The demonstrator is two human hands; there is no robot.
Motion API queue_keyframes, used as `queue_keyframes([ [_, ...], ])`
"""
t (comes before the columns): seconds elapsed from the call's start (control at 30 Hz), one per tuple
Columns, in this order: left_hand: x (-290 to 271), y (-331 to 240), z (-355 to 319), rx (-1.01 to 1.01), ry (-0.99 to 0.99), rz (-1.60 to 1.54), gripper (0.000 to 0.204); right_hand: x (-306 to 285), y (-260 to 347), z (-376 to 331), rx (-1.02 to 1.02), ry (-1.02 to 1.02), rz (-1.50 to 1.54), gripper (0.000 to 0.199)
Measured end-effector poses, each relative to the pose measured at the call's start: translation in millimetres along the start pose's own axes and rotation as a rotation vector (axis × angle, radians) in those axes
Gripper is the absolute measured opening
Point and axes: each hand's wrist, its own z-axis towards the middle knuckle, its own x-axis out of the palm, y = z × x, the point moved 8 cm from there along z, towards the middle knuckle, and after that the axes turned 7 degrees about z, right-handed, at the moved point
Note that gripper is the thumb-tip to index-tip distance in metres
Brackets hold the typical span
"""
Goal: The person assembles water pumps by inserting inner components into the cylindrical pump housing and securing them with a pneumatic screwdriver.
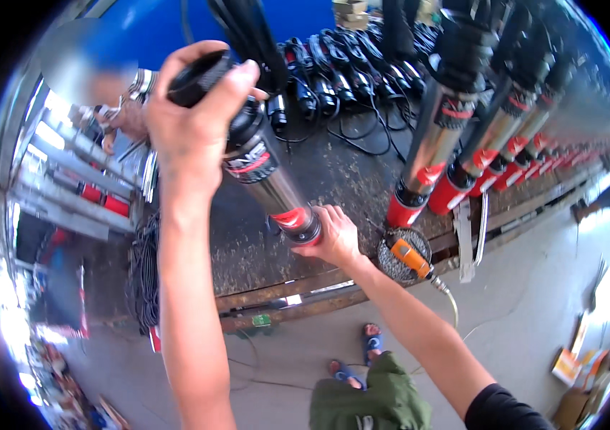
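A submersible pump (276,190) with a steel body, a black upper end and a red lower end stands tilted on the dark workbench (247,269). My right hand (333,236) is wrapped round its red lower end. Above the pump's upper end, my left hand (194,122) grips a round black cap (197,79) between thumb and fingers. Whether the cap touches the pump is hidden by that hand. An orange air tool (409,256) with a hose lies on a round dish of small metal parts (383,261), to the right of my right hand.
More steel-and-red pumps (426,154) stand in a row along the right of the bench. Several pumps with coiled black cables (333,68) lie at the back. A cable bundle (145,276) hangs at the bench's left. Another person (126,118) is at the far left.
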Motion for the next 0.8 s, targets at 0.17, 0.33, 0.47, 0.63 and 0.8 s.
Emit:
queue_keyframes([
  [0.17,-6.5,-3.7,-7.6,-0.022,-0.102,0.002,0.032,26.1,-23.9,-27.2,0.212,-0.031,-0.007,0.089],
  [0.33,-7.1,-4.4,3.2,-0.073,-0.071,0.097,0.031,26.0,-49.1,-49.3,0.528,0.206,-0.327,0.096],
  [0.47,4.5,-6.0,8.2,-0.111,-0.040,-0.025,0.035,20.6,-32.1,-76.4,0.743,0.071,-0.061,0.077],
  [0.63,-30.8,8.0,-1.1,-0.112,-0.121,0.020,0.034,34.0,27.8,-135.7,0.642,0.157,0.338,0.056],
  [0.8,-31.8,11.9,-1.1,-0.116,-0.116,-0.012,0.038,-50.7,6.8,-158.9,0.777,-0.095,0.567,0.022],
])
